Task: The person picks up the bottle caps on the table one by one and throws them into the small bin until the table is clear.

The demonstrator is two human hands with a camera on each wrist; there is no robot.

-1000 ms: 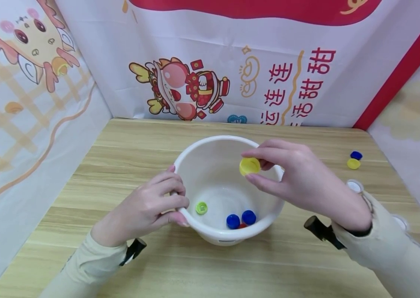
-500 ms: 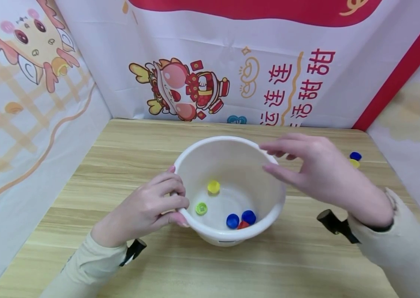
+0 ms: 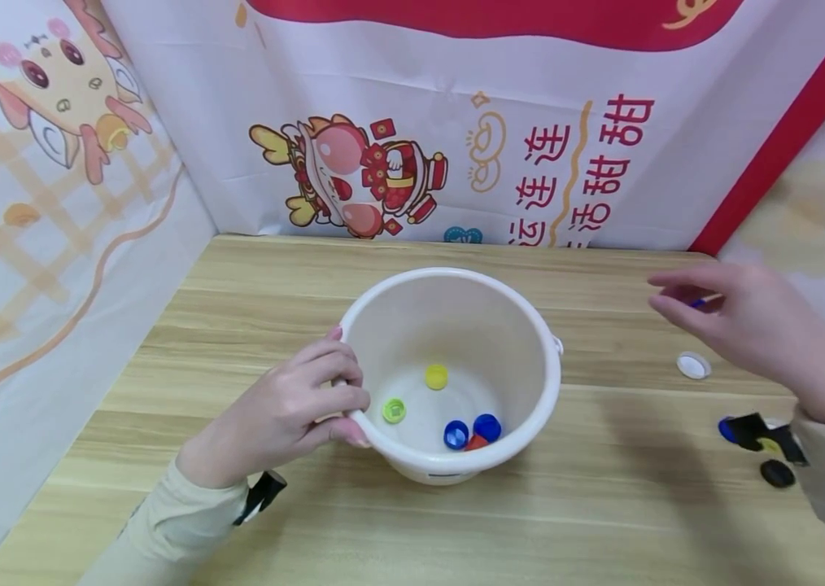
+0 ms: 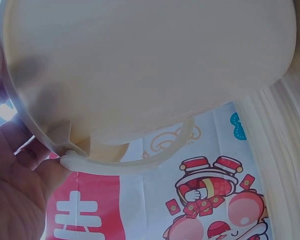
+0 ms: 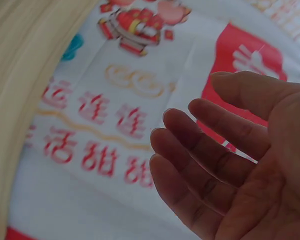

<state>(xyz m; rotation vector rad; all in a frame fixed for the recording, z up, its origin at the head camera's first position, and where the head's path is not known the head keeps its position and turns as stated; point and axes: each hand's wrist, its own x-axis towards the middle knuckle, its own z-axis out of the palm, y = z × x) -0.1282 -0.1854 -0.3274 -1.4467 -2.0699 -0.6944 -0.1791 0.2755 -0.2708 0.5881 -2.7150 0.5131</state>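
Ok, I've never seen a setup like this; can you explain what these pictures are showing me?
There's no machine: a person works bare-handed. The head camera looks forward and down; two wrist cameras each watch one hand. The left hand grips a white bucket by its rim, on the wooden table. Inside lie a yellow cap, a green cap, two blue caps and a red piece. The right hand holds nothing; it is over the table's right side, near a white cap.
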